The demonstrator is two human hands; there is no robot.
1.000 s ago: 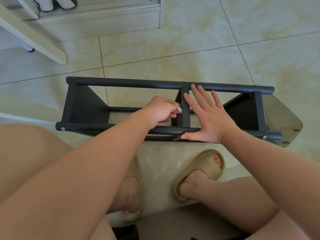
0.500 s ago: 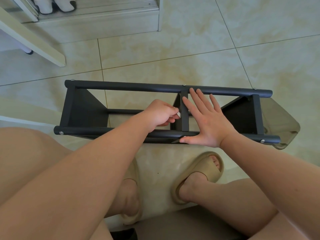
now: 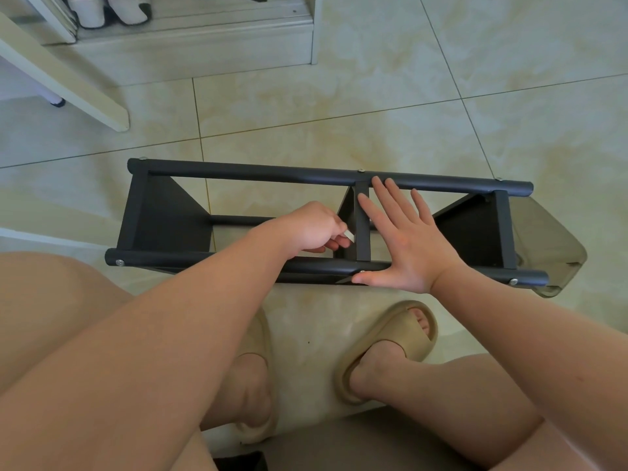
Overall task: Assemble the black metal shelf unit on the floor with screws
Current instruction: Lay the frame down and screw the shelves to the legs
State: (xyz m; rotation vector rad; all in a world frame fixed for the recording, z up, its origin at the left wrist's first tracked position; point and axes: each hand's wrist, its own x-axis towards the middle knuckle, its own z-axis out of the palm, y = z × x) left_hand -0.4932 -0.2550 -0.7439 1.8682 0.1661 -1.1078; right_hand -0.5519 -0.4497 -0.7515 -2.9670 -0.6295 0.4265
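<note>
The black metal shelf unit (image 3: 258,173) lies on its side on the tiled floor, two long tubes joined by cross bars and dark panels. Silver screw heads (image 3: 119,263) show on the tube ends and middle. My left hand (image 3: 314,227) reaches inside the frame beside the middle cross bar (image 3: 362,229) and pinches a small white piece (image 3: 350,236) with curled fingers. My right hand (image 3: 404,241) lies flat with spread straight fingers over the frame just right of that bar, its thumb along the near tube.
My knees and feet in beige slippers (image 3: 385,348) sit just in front of the frame. A clear plastic bag (image 3: 543,246) covers the shelf's right end. A white slanted board (image 3: 68,83) and a low step with shoes (image 3: 108,10) are at the far left.
The view has shifted slightly, so the shelf sits lower in frame. Both hands keep the same places on the frame; the left fingers have barely shifted.
</note>
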